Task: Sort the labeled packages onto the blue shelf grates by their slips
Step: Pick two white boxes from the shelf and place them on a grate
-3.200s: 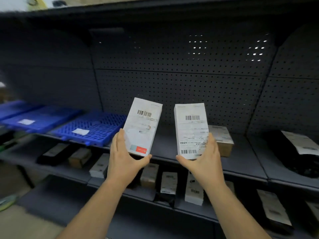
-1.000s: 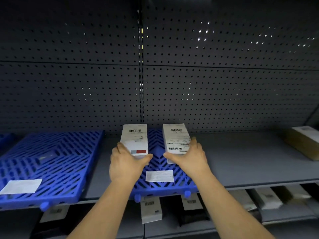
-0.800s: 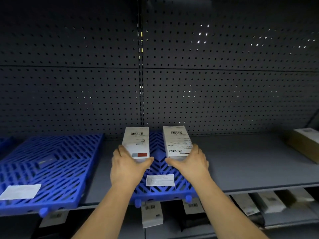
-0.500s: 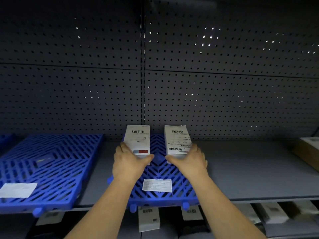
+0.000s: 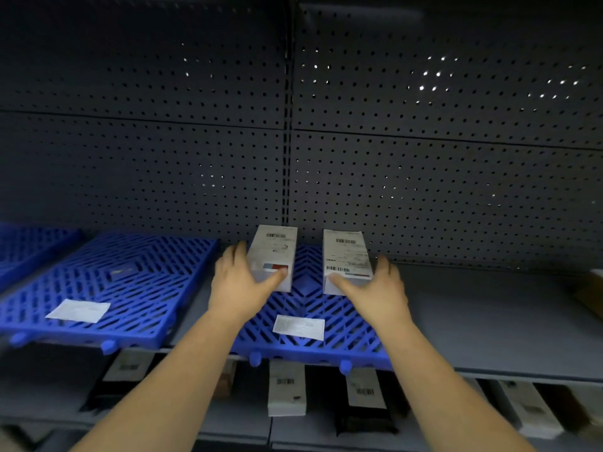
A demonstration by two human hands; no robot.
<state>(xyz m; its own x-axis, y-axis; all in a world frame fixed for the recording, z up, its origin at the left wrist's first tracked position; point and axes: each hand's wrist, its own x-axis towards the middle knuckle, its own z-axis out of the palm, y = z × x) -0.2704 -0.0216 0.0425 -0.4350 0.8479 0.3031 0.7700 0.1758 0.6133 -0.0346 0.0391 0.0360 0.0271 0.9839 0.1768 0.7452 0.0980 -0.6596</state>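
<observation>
Two white labelled packages lie side by side at the back of the middle blue grate (image 5: 306, 300), against the pegboard. My left hand (image 5: 235, 285) grips the near end of the left package (image 5: 275, 246), which has a red patch, with my thumb on its top. The right package (image 5: 347, 252), with barcodes, is gripped at its near end by my right hand (image 5: 378, 291). A white slip (image 5: 299, 327) is stuck on the grate's front part, between my forearms.
A second blue grate (image 5: 130, 288) with its own slip (image 5: 78, 310) sits to the left, and a third grate (image 5: 26, 246) lies beyond it. Bare grey shelf (image 5: 489, 314) stretches right to a brown box (image 5: 590, 291). Several labelled packages (image 5: 286, 386) lie on the lower shelf.
I carried both packages from in front of me to the middle blue grate. Over the last second both hands pushed them back and lowered them flat onto it.
</observation>
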